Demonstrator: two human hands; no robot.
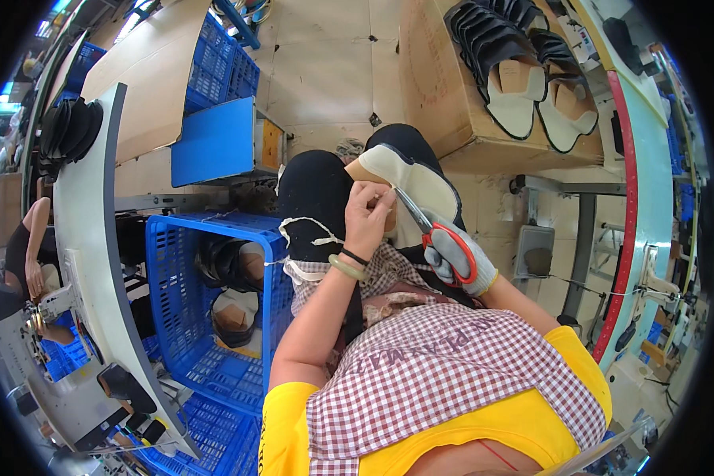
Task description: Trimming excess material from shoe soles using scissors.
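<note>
A cream-lined, black-edged shoe upper (397, 170) with a tan heel patch lies across my knees. My left hand (367, 213) is bare, its fingers pinched together at the tan part. Scissors (411, 208) with red handles are gripped in my right hand (452, 252), which wears a grey-white glove. Their blades point up and left, the tips close beside my left fingertips. Whether a thread or an edge lies between the blades is too small to make out.
At left stands a blue crate (214, 365) holding several shoe uppers. A cardboard box (436, 87) at upper right bears rows of similar uppers (516, 95). Long worktables (95, 238) flank me. A co-worker's arm (33, 246) shows at far left, beside a sewing machine.
</note>
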